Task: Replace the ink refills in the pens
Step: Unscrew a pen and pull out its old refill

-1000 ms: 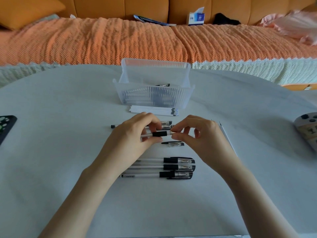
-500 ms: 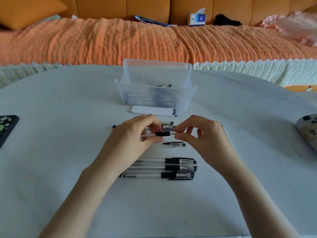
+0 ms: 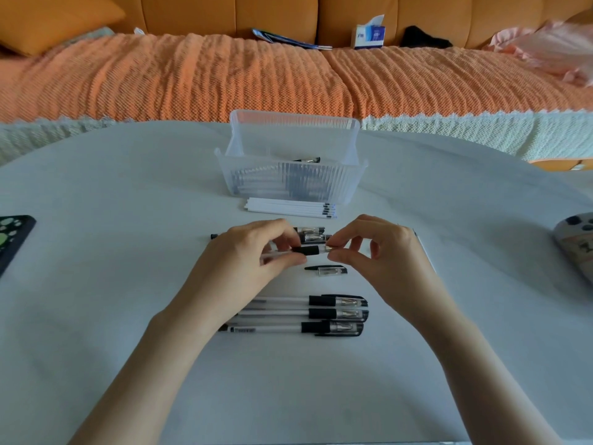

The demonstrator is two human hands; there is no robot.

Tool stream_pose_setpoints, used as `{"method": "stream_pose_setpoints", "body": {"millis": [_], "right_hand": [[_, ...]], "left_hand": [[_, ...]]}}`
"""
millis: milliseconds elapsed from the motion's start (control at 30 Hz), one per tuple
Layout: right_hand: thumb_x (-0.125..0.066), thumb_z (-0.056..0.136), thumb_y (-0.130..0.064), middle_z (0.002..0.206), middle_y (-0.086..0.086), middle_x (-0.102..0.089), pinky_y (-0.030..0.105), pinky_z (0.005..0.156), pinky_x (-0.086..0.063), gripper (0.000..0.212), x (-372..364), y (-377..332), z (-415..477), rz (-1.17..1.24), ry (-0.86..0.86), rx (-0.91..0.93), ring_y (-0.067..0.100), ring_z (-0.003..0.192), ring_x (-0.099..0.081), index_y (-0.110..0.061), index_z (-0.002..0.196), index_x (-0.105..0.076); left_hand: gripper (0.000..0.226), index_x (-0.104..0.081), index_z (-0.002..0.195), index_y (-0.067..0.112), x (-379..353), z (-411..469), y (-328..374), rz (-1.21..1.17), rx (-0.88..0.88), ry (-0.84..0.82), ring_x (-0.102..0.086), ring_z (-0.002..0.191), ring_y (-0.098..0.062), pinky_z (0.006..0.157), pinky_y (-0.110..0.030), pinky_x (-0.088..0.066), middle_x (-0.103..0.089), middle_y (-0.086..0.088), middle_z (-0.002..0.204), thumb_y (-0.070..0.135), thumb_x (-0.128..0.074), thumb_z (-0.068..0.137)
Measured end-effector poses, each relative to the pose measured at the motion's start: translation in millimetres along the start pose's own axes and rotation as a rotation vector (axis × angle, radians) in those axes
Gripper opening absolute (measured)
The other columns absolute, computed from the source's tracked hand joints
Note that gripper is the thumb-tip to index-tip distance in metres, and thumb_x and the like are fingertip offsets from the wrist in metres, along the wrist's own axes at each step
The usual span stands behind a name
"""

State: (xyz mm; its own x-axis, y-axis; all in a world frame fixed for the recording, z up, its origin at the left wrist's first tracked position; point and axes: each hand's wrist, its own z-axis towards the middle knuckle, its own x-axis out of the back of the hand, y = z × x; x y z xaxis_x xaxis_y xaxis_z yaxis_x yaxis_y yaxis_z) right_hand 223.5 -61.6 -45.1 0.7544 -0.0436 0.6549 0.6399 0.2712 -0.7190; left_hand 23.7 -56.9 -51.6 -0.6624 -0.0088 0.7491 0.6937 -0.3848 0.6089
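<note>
The left hand (image 3: 244, 261) covers most of the held pen (image 3: 309, 250). The ribbed wall of the basket (image 3: 288, 184) blurs its contents. The frame's left edge crops a dark object (image 3: 12, 239), the right edge a grey device (image 3: 577, 242).

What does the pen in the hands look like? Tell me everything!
The pen has a see-through plastic barrel, a black grip sleeve and a shiny pointed tip. It has no cap on. It lies sideways over the white table, tip pointing right. The left hand grips the barrel and hides most of it. The right hand pinches the tip end between thumb and forefinger. Whether a refill is inside cannot be seen.
</note>
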Motion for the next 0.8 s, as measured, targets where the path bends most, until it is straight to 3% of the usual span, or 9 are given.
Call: {"method": "stream_pose_setpoints", "body": {"millis": [233, 433, 600, 800], "right_hand": [[-0.073, 0.079, -0.019, 0.077, -0.014, -0.065, 0.008, 0.061, -0.036, 0.012, 0.4, 2.0, -0.2, -0.019, -0.006, -0.045, 0.001, 0.071, -0.052, -0.029, 0.076, -0.067], [-0.066, 0.084, -0.029, 0.078, -0.015, -0.062, 0.013, 0.062, -0.037, 0.005, -1.8, 7.6, -0.7, -0.141, -0.063, -0.085, 0.006, 0.071, -0.052, -0.026, 0.082, -0.069], [-0.065, 0.085, -0.031, 0.073, -0.019, -0.053, 0.012, 0.063, -0.031, 0.005, -4.6, 9.0, -1.5, -0.251, -0.127, -0.06, -0.004, 0.072, -0.045, -0.028, 0.084, -0.068], [-0.064, 0.084, -0.033, 0.08, -0.014, -0.06, 0.012, 0.063, -0.035, 0.01, -6.6, 5.3, -1.9, -0.141, -0.101, -0.078, 0.002, 0.073, -0.047, -0.029, 0.088, -0.072]], "left_hand": [[0.011, -0.066, 0.085, 0.033, 3.2, 0.1, -2.8, -0.046, 0.041, -0.059, -0.053, 0.061, 0.001, 0.056, -0.011, -0.035, -0.064, 0.015, 0.066, 0.039, -0.058, 0.085], [0.007, -0.066, 0.084, 0.033, 9.4, 1.3, -11.4, -0.051, 0.094, -0.048, -0.06, 0.071, 0.0, 0.066, -0.019, -0.045, -0.066, 0.018, 0.069, 0.038, -0.062, 0.083], [0.002, -0.063, 0.085, 0.033, 13.5, 1.4, -14.0, -0.102, 0.117, -0.01, -0.061, 0.071, 0.002, 0.072, -0.024, -0.05, -0.066, 0.017, 0.076, 0.035, -0.063, 0.083], [0.005, -0.057, 0.084, 0.031, 5.3, 1.7, -6.7, -0.186, 0.09, -0.015, -0.062, 0.063, -0.005, 0.068, -0.025, -0.049, -0.065, 0.018, 0.079, 0.033, -0.062, 0.084]]}}
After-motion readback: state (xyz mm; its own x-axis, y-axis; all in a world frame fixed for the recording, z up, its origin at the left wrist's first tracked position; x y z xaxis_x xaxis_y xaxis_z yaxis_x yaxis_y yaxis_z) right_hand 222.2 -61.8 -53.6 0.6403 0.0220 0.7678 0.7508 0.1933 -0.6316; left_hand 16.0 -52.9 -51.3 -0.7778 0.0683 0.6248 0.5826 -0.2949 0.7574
